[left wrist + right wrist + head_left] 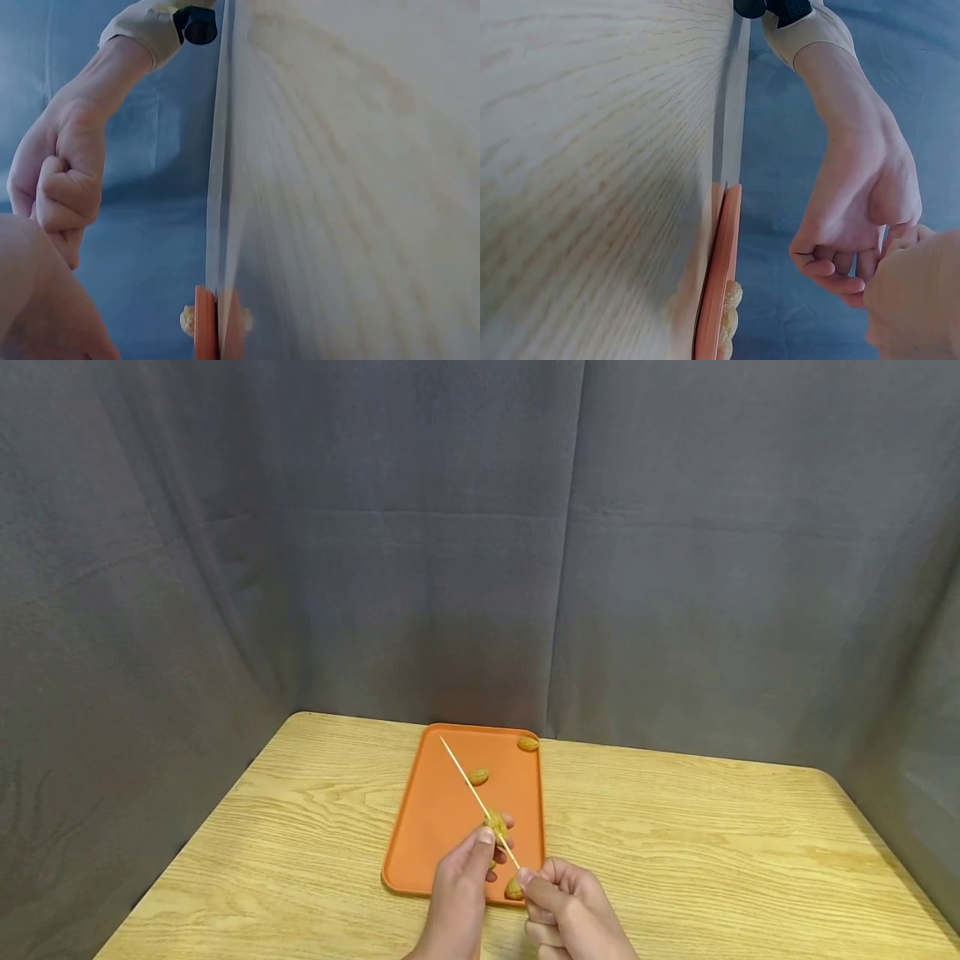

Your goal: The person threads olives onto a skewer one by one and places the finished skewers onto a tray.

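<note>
My left hand [467, 864] pinches a wrinkled, yellow-brown oval piece [496, 827] between thumb and fingers, above the orange tray [420, 852]. A thin pale wooden skewer [462, 772] slants through this piece, its far tip pointing up and left. Just right of the left hand, my right hand [573, 910] grips the skewer's near end between thumb and curled fingers. Similar oval pieces lie on the tray: one [478, 776] near its middle, one [528, 743] in the far right corner and another [514, 888] in the near right corner. Between the left fingers, a further one shows only partly.
The tray sits on a light wood-grain table [712, 835]. Dark grey curtains [420, 568] hang behind the table and along both sides. A pale wrist band [142, 31] with a black camera [199, 27] shows on the right arm.
</note>
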Tool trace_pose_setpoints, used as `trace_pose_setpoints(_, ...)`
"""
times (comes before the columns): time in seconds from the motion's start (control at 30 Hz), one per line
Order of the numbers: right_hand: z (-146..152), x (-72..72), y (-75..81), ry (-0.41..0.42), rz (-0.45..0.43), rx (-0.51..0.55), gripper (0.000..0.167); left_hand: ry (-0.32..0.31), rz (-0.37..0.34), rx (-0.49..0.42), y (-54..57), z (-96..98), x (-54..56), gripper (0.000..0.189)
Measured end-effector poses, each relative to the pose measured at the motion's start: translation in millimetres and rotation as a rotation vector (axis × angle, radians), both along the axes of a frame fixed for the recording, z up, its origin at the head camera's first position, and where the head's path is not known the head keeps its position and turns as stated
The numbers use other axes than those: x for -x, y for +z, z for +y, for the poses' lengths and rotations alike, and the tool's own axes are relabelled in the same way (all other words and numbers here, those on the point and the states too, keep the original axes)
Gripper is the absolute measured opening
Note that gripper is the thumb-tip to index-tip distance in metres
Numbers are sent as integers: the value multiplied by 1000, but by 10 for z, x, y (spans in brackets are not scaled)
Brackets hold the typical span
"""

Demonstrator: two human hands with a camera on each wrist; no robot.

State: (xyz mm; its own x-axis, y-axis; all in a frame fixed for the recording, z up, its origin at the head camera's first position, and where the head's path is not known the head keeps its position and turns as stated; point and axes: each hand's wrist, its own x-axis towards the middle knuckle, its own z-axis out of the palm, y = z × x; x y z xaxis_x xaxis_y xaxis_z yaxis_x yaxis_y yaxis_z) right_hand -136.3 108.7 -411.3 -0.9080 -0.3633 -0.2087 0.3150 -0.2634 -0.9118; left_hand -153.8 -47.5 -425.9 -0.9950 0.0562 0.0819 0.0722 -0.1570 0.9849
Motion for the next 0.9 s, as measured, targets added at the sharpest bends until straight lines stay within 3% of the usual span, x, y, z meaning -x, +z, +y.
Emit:
trace_pose_setpoints(0.43,-5,25,9,6,14,45,27,-19,-2,62,-35,52,-101,38)
trace_pose_setpoints(0.73,6,56,-4,32,12,26,27,-2,10,91,-93,80,-105,36)
trace_pose_setpoints(0.9,21,90,-7,48,-2,27,29,-47,9,73,-109,58,-64,39)
